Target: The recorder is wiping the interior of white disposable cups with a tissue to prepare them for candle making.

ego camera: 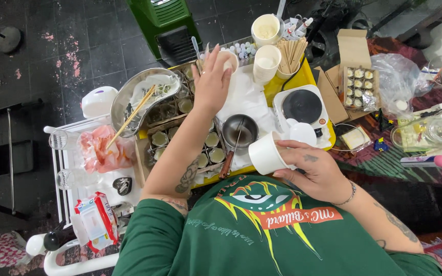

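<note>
My left hand [211, 82] reaches out over the yellow tray table [303, 76], and its fingers close round a small white cup [230, 60] at the far side. My right hand [315, 171] holds a white paper cup [265, 153] close to my chest, tilted with its mouth toward the left. Between the two hands stands a small metal pot [240, 130] with a wooden-handled tool [227, 162] resting in it. Several small round tins [212, 147] with pale filling sit in rows just below my left forearm.
A white hot plate [303, 106] stands right of the pot. Stacked paper cups [267, 64] and wooden sticks [290, 53] are at the back. A metal kidney dish [129, 97] with chopsticks lies left. A cardboard box of tins [359, 87] and a plastic bag [397, 76] lie right.
</note>
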